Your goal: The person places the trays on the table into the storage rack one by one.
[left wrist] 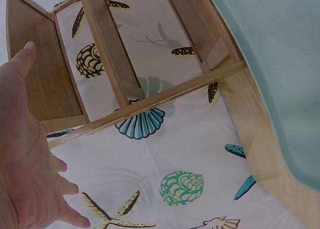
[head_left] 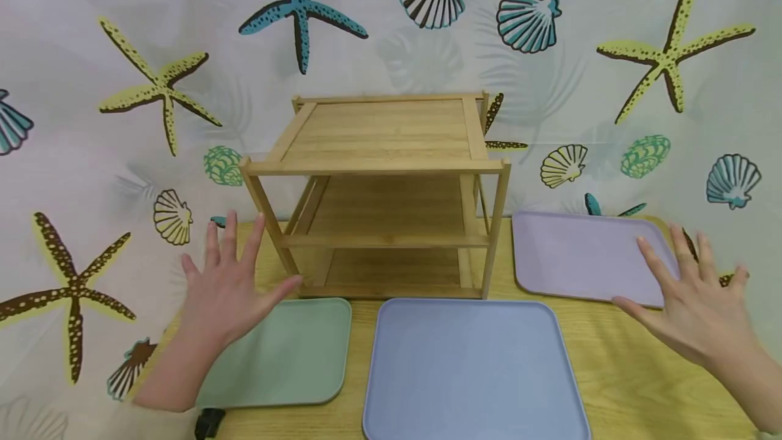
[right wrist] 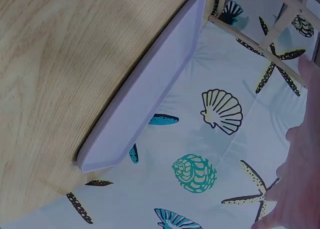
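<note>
Fingers spread, my left hand hovers above the green tray at the left and holds nothing. My right hand is likewise spread and bare, over the near right corner of the purple tray. Between the hands stands a wooden three-level rack. In front of it lies a blue tray. The left wrist view has my left hand beside the rack's frame; the right wrist view has my right hand at the right edge, apart from the purple tray.
All three trays and the rack are on a light wooden table. Behind it and along the left side hangs a white cloth printed with starfish and shells. A small black object shows at my left sleeve.
</note>
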`<state>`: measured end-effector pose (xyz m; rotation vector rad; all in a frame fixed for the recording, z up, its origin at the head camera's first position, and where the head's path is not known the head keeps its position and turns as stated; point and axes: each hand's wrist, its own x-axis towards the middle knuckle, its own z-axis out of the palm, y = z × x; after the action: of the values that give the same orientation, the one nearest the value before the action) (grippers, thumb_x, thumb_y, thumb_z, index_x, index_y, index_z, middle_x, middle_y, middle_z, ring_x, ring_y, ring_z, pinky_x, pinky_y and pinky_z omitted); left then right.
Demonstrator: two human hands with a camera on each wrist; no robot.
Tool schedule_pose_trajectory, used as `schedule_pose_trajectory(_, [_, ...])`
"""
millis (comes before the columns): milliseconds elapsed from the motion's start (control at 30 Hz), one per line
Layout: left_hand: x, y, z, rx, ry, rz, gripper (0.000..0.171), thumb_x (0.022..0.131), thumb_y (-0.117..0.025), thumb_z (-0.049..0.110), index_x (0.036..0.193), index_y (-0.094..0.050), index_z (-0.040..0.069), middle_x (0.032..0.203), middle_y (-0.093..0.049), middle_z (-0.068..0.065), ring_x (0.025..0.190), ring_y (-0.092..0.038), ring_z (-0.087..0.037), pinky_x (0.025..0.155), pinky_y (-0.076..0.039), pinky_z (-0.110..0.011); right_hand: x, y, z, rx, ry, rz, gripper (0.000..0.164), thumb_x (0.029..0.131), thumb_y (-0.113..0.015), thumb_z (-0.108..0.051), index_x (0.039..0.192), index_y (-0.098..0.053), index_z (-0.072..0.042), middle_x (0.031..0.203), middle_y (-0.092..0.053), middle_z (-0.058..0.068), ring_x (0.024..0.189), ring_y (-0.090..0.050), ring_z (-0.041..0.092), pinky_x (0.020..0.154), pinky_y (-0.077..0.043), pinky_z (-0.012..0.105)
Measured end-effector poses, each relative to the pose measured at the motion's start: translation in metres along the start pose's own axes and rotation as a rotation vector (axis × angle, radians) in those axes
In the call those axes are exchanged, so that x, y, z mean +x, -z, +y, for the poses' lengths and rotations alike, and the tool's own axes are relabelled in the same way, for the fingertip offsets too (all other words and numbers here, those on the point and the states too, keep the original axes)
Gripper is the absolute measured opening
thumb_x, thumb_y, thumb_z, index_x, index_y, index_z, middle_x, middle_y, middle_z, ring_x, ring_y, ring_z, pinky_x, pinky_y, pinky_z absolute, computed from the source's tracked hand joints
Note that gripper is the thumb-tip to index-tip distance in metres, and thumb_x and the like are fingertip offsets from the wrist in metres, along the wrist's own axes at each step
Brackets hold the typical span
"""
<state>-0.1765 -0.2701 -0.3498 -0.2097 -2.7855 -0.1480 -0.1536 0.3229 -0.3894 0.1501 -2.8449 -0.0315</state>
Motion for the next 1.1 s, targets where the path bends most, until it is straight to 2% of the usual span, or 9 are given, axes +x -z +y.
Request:
schedule_pose_trajectory(133, [0.011, -0.006, -0.002, -0.116, 0.043, -0.023, 0.109, 0.084, -0.054, 0.071, 0.156, 0.009, 0.019, 0.158, 0.018, -0.015, 0.142, 0.011, -0.044, 0.089, -0.006, -0.083, -0.004, -0.003, 0.001, 0.047, -0.029, 0.003, 0.099, 0.086, -0.051, -0.069, 0.157, -0.004, -0.019, 0.158, 0.005, 0.026, 0.140, 0.007, 0.051, 0.090, -0.006, 0.081])
schedule_pose_trajectory(267, [0.022, -0.020, -0.003, -0.340, 0.081, -0.006, 0.112, 0.086, -0.061, 0.062, 0.154, 0.017, 0.019, 0.159, 0.013, -0.017, 0.141, -0.002, -0.049, 0.093, -0.013, -0.079, -0.009, -0.011, 0.005, 0.108, -0.028, 0.004, 0.096, 0.089, -0.052, -0.064, 0.157, -0.001, -0.019, 0.157, 0.007, 0.027, 0.140, 0.007, 0.052, 0.090, -0.008, 0.080])
schedule_pose_trajectory(467, [0.042, -0.041, -0.001, -0.760, 0.109, 0.116, 0.112, 0.089, -0.070, 0.038, 0.151, 0.022, 0.028, 0.160, 0.003, -0.016, 0.142, -0.013, -0.043, 0.105, -0.020, -0.065, -0.017, -0.028, 0.013, 0.242, -0.016, 0.004, 0.092, 0.094, -0.052, -0.055, 0.157, 0.004, -0.019, 0.157, 0.011, 0.026, 0.141, 0.008, 0.050, 0.088, -0.013, 0.079])
schedule_pose_trajectory(600, [0.055, -0.049, 0.000, -0.913, 0.077, 0.178, 0.106, 0.091, -0.069, 0.025, 0.153, 0.018, 0.030, 0.159, -0.008, -0.014, 0.141, -0.021, -0.040, 0.105, -0.024, -0.063, -0.021, -0.039, 0.021, 0.364, 0.012, 0.005, 0.088, 0.097, -0.053, -0.045, 0.156, 0.005, -0.016, 0.157, 0.015, 0.023, 0.141, 0.008, 0.047, 0.093, -0.013, 0.077])
schedule_pose_trajectory(700, [0.062, -0.053, -0.001, -1.021, 0.063, 0.209, 0.098, 0.094, -0.064, 0.016, 0.154, 0.013, 0.028, 0.156, -0.020, -0.016, 0.136, -0.031, -0.041, 0.099, -0.031, -0.064, -0.022, -0.046, 0.028, 0.449, 0.027, -0.014, 0.086, 0.099, -0.054, -0.038, 0.156, 0.006, -0.016, 0.158, 0.016, 0.019, 0.138, 0.001, 0.054, 0.093, -0.014, 0.077])
schedule_pose_trajectory(800, [0.067, -0.055, -0.004, -1.059, 0.033, 0.251, 0.086, 0.098, -0.055, 0.007, 0.156, 0.006, 0.023, 0.150, -0.032, -0.021, 0.129, -0.042, -0.043, 0.096, -0.038, -0.061, -0.020, -0.054, 0.036, 0.529, 0.019, -0.046, 0.085, 0.100, -0.053, -0.034, 0.156, 0.007, -0.015, 0.158, 0.017, 0.019, 0.135, -0.003, 0.059, 0.093, -0.014, 0.077])
schedule_pose_trajectory(900, [0.070, -0.056, -0.006, -1.017, 0.021, 0.280, 0.074, 0.102, -0.046, 0.006, 0.157, 0.000, 0.023, 0.144, -0.043, -0.020, 0.121, -0.051, -0.042, 0.094, -0.045, -0.046, -0.017, -0.064, 0.047, 0.613, 0.003, -0.071, 0.083, 0.101, -0.052, -0.032, 0.156, 0.008, -0.015, 0.157, 0.017, 0.021, 0.135, 0.001, 0.059, 0.095, -0.009, 0.077])
schedule_pose_trajectory(1000, [0.070, -0.056, -0.009, -0.975, 0.027, 0.306, 0.064, 0.104, -0.041, 0.011, 0.157, -0.008, 0.027, 0.139, -0.050, -0.017, 0.112, -0.059, -0.038, 0.092, -0.045, -0.031, -0.011, -0.073, 0.060, 0.661, -0.024, -0.084, 0.082, 0.101, -0.051, -0.031, 0.155, 0.008, -0.014, 0.157, 0.016, 0.024, 0.136, 0.005, 0.058, 0.096, -0.006, 0.076])
schedule_pose_trajectory(1100, [0.070, -0.059, -0.012, -0.937, 0.025, 0.340, 0.058, 0.105, -0.039, 0.014, 0.156, -0.014, 0.028, 0.131, -0.058, -0.017, 0.102, -0.065, -0.031, 0.089, -0.044, -0.025, -0.002, -0.080, 0.072, 0.664, -0.045, -0.087, 0.082, 0.101, -0.051, -0.031, 0.155, 0.007, -0.008, 0.154, 0.012, 0.031, 0.135, 0.005, 0.059, 0.097, -0.004, 0.076])
